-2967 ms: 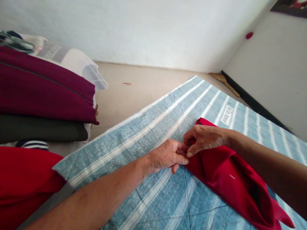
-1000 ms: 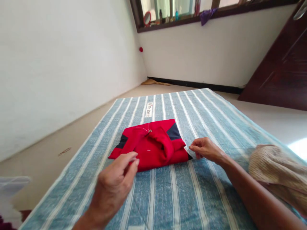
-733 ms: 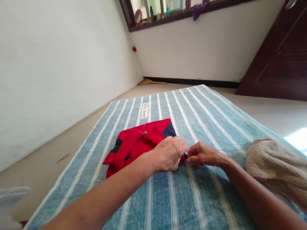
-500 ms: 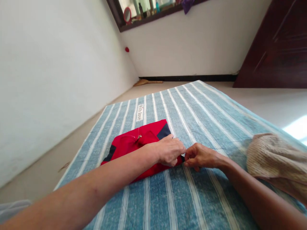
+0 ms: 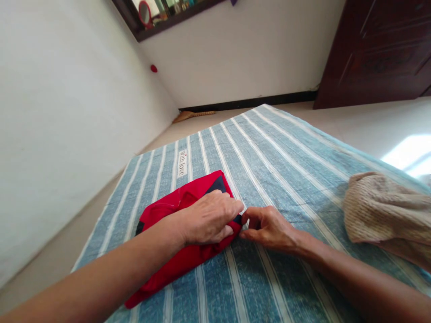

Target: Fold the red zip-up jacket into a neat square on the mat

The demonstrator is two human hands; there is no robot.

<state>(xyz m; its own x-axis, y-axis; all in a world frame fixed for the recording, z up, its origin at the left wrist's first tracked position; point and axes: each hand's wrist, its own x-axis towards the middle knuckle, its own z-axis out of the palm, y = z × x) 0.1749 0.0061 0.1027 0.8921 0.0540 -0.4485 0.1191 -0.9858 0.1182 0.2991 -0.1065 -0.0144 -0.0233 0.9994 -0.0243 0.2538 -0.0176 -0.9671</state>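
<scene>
A folded red garment (image 5: 168, 202) with dark navy patches lies on the striped bedspread (image 5: 269, 157). Across its right part reaches my left hand (image 5: 212, 217), fingers bent and closed on the cloth near the right edge. My right hand (image 5: 266, 226) comes in from the right, its thumb and fingertips pinching a dark corner of the same garment. The two hands are close together, almost touching. My left forearm hides much of the garment's middle.
A beige knitted cloth (image 5: 387, 211) lies bunched at the right of the bed. Beyond the bed are a broom (image 5: 193, 115) on the floor, a dark red door (image 5: 373, 58) and a window ledge with a round red mirror (image 5: 145, 14). A white wall (image 5: 67, 89) runs along the left.
The view has shifted and turned, so bed and hands appear further left. The garment's near left part now reaches lower towards me. Both hands stay at its right edge.
</scene>
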